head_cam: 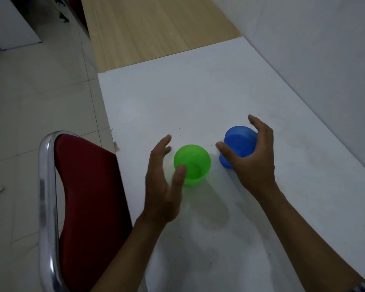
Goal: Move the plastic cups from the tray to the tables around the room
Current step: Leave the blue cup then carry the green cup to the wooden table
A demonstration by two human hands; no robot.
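A green plastic cup (pixel 193 163) stands upright on the white table (pixel 198 98), mouth up. My left hand (pixel 164 180) hovers just left of it with fingers spread; the thumb overlaps the cup's near rim and the fingers are clear of it. A blue plastic cup (pixel 238 144) rests on the table to the right of the green one. My right hand (pixel 253 161) curves loosely around it, thumb at its left side, fingers apart behind its right rim. No tray is in view.
A red chair with a chrome frame (pixel 84 197) stands against the table's left edge. A wooden table top (pixel 156 28) adjoins the far end of the white table. A white wall (pixel 325 60) runs along the right, and tiled floor (pixel 40 98) lies to the left.
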